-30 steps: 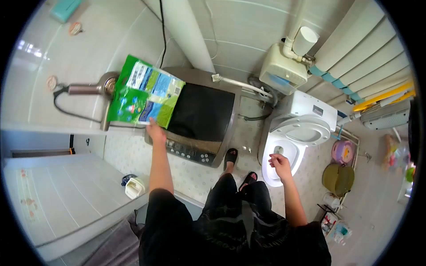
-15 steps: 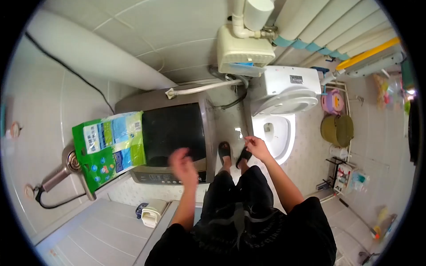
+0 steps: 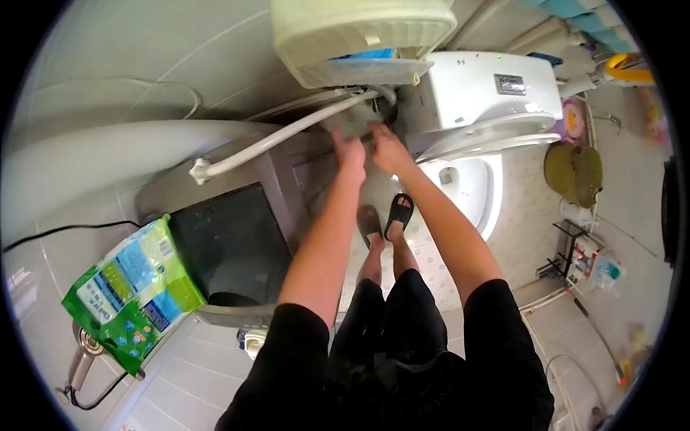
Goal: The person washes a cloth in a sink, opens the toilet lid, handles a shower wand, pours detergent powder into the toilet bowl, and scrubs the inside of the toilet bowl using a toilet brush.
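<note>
My left hand [image 3: 351, 154] reaches down into the gap between the washing machine [image 3: 228, 241] and the toilet [image 3: 496, 187]. One of its digits points up and the fingers look apart, with nothing visible in them. Close beside it, my right hand [image 3: 389, 151] has its fingers bent but loosely apart. Both hands are near a dark grey hose [image 3: 316, 154] that runs low through the gap; blur hides whether they touch it. A pale hose [image 3: 287, 134] with a white end passes above the machine.
A green pouch [image 3: 133, 287] lies on the washing machine beside a hair dryer [image 3: 85, 345]. Overhead is a cream plastic box [image 3: 363, 36]. My slippered feet [image 3: 388, 219] stand between machine and toilet. An olive bucket [image 3: 573, 174] and a black wire rack [image 3: 564, 251] are at the right.
Both hands have moved forward and closer together, into the gap by the hoses. My left hand has left the space over the washing machine. The view has leaned nearer to the cream box.
</note>
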A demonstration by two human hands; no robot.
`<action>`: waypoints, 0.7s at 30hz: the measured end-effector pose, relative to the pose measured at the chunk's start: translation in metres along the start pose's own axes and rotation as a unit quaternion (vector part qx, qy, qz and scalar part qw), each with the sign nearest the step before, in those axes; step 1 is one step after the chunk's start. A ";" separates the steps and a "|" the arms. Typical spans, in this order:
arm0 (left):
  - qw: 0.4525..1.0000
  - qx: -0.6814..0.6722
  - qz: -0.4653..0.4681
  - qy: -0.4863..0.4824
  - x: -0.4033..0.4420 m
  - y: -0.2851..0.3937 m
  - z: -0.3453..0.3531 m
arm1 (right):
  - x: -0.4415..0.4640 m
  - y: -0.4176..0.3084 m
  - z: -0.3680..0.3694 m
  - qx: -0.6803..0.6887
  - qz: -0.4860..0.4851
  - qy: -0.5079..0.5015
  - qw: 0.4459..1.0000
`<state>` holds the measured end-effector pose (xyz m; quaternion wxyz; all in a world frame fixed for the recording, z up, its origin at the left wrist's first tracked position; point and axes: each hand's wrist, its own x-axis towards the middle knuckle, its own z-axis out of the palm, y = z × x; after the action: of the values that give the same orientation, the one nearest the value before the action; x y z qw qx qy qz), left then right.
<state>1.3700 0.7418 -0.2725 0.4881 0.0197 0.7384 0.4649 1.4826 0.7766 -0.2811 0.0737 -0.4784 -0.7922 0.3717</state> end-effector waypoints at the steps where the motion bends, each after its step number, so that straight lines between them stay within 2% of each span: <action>1: 0.999 0.027 0.040 0.000 0.005 0.017 0.005 | 0.017 0.007 0.007 -0.002 -0.008 0.015 1.000; 3: 0.984 0.108 0.141 -0.019 0.051 0.015 0.010 | 0.054 0.021 0.021 0.004 -0.041 0.056 0.998; 4: 0.982 0.113 0.147 -0.025 0.050 0.030 0.014 | 0.063 0.025 0.026 0.007 -0.057 0.077 0.995; 5: 0.981 0.114 0.154 -0.032 0.049 0.049 0.022 | 0.070 0.022 0.018 -0.004 -0.032 0.049 0.998; 6: 0.977 0.057 0.196 -0.060 0.093 0.022 0.025 | 0.075 0.013 0.002 -0.015 -0.007 0.021 1.000; 7: 0.959 0.111 0.254 -0.050 0.107 0.021 0.027 | 0.078 0.011 -0.004 -0.027 0.017 -0.007 0.999; 9: 0.905 0.217 0.365 -0.030 0.119 0.025 0.026 | 0.085 0.025 0.008 -0.075 -0.019 0.014 0.997; 10: 0.903 0.226 0.365 -0.029 0.117 0.026 0.023 | 0.086 0.029 0.015 -0.087 -0.026 0.022 0.996; 13: 0.979 0.082 0.184 -0.038 0.120 0.028 0.024 | 0.087 0.030 0.023 -0.121 -0.022 0.025 0.992; 21: 0.983 0.064 0.165 0.048 0.113 0.018 0.030 | 0.105 0.016 0.014 -0.170 0.062 -0.039 0.983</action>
<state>1.3256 0.8271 -0.3418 0.3663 0.1500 0.7759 0.4912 1.4315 0.8590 -0.3267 -0.0628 -0.5173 -0.8149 0.2539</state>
